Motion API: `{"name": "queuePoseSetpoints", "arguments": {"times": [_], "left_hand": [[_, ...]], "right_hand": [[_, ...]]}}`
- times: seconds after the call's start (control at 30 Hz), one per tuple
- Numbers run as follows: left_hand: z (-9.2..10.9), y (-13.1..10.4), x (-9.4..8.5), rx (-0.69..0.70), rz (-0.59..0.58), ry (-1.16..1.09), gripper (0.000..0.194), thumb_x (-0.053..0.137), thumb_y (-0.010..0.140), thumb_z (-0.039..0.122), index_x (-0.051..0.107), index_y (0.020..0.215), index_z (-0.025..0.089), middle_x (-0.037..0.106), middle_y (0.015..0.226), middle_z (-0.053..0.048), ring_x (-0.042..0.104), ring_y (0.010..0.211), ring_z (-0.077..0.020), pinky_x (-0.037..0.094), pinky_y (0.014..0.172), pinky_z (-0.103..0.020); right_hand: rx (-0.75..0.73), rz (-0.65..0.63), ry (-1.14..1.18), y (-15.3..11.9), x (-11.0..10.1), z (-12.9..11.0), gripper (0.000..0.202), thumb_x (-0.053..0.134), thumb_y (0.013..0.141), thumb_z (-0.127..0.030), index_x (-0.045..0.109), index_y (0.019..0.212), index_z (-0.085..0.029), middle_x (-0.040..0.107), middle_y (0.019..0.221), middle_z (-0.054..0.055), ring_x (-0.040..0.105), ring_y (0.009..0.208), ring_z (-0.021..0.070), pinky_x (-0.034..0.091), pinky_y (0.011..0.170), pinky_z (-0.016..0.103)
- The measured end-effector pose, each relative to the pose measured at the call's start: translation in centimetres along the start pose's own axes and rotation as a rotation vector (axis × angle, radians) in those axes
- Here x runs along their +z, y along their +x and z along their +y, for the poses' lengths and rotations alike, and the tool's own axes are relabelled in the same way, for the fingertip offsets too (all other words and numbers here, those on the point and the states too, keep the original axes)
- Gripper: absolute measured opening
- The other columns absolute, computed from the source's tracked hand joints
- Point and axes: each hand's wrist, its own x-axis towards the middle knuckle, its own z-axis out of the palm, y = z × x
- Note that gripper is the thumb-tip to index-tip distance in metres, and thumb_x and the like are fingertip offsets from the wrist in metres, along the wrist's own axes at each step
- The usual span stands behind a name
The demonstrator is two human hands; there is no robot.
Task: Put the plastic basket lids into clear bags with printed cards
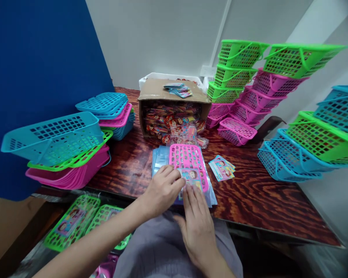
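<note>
A pink lattice basket piece (204,172) lies in front of me on a stack of clear plastic bags (161,154); whether it sits inside a bag is unclear. On its near part rests a printed picture card (193,174). My left hand (164,189) is at the near left corner of the pink piece, fingers curled and closed; what they hold, if anything, is hidden. My right hand (198,222) has its fingers stretched out flat, the tips touching the near edge of the card and bag. A few loose cards (222,168) lie to the right on the table.
Behind stands a cardboard box (150,92) full of small packets, cards (178,89) on top. Nested baskets (60,143) stand left; filled green (240,54), pink (237,131) and blue baskets (281,162) are piled right. Packed green baskets (72,222) lie below the table's edge.
</note>
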Motion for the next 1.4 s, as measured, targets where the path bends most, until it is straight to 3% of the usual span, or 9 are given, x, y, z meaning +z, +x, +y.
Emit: {"name": "queuePoseSetpoints", "arguments": {"times": [0.17,0.33,0.67,0.83,1.07,1.13,1.2,1.3,1.4], "left_hand": [[0.1,-0.4,0.2,0.012,0.061,-0.018,0.017,0.049,0.095,0.01,0.065,0.087,0.012,0.06,0.08,-0.006,0.05,0.08,-0.0188,0.049,0.087,-0.039],[0.3,-1.1,0.2,0.025,0.078,-0.03,0.019,0.048,0.094,0.007,0.064,0.087,0.013,0.058,0.079,-0.005,0.049,0.078,-0.0172,0.049,0.091,-0.039],[0.8,-2.2,0.6,-0.01,0.053,-0.066,0.02,0.045,0.095,0.009,0.063,0.091,0.017,0.059,0.08,-0.003,0.049,0.078,-0.0172,0.05,0.09,-0.039],[0.9,-2.4,0.8,-0.01,0.028,-0.083,0.02,0.045,0.095,0.008,0.063,0.093,0.016,0.06,0.08,-0.003,0.05,0.079,-0.0172,0.05,0.091,-0.039],[1.2,-2.5,1.0,-0.012,0.025,-0.093,0.023,0.042,0.097,0.008,0.063,0.094,0.015,0.061,0.081,-0.004,0.052,0.078,-0.017,0.05,0.089,-0.036],[1.6,-2.7,0.6,-0.024,0.005,-0.094,0.022,0.042,0.097,0.01,0.063,0.094,0.016,0.061,0.08,-0.004,0.053,0.079,-0.0171,0.049,0.092,-0.037],[1.8,-3.0,0.0,-0.034,-0.042,-0.144,0.018,0.047,0.099,0.023,0.063,0.099,0.016,0.062,0.083,-0.005,0.055,0.082,-0.0183,0.048,0.095,-0.041],[1.2,-3.5,-0.7,-0.173,-0.048,-0.322,0.038,0.05,0.097,0.049,0.062,0.11,0.016,0.065,0.095,-0.009,0.059,0.091,-0.0225,0.048,0.093,-0.044],[-0.9,-3.4,0.3,-0.655,0.099,-0.476,0.039,0.047,0.098,0.049,0.059,0.12,0.018,0.064,0.113,-0.012,0.059,0.102,-0.0239,0.049,0.089,-0.041]], "right_hand": [[0.096,-0.044,-0.057,4.1,1.7,1.2,0.047,0.039,0.102,-0.027,0.052,0.138,0.0,0.046,0.148,0.022,0.039,0.14,0.0356,0.034,0.114,0.054],[0.185,-0.238,-0.074,6.7,2.5,1.9,0.05,0.041,0.095,-0.017,0.049,0.143,-0.004,0.042,0.152,0.017,0.036,0.142,0.0343,0.028,0.118,0.053],[0.038,-0.005,-0.043,5.3,3.2,2.2,0.054,0.039,0.095,-0.018,0.041,0.146,-0.001,0.038,0.155,0.02,0.019,0.149,0.0299,0.027,0.117,0.055],[0.033,-0.07,-0.08,5.0,2.6,1.8,0.059,0.042,0.093,-0.017,0.035,0.149,-0.002,0.036,0.156,0.018,0.019,0.149,0.0321,0.024,0.119,0.057],[0.018,-0.12,-0.045,5.5,1.9,2.1,0.055,0.044,0.097,-0.027,0.042,0.147,-0.005,0.041,0.153,0.019,0.025,0.147,0.0349,0.019,0.12,0.059],[-0.009,-0.095,-0.02,4.5,2.0,2.0,0.059,0.044,0.098,-0.029,0.036,0.149,-0.001,0.036,0.155,0.021,0.022,0.148,0.0367,0.023,0.119,0.06],[-0.026,-0.052,0.022,2.2,1.8,1.6,0.062,0.043,0.099,-0.027,0.028,0.152,0.0,0.033,0.156,0.023,0.022,0.148,0.0382,0.031,0.114,0.059],[-0.06,0.054,0.109,-2.2,0.2,1.5,0.057,0.045,0.097,-0.017,0.033,0.152,-0.008,0.051,0.145,0.019,0.042,0.138,0.0351,0.043,0.104,0.05],[0.165,0.149,0.235,-3.7,-2.6,3.8,0.04,0.054,0.095,-0.019,0.056,0.135,-0.022,0.067,0.119,0.01,0.064,0.107,0.0255,0.048,0.094,0.039]]}}
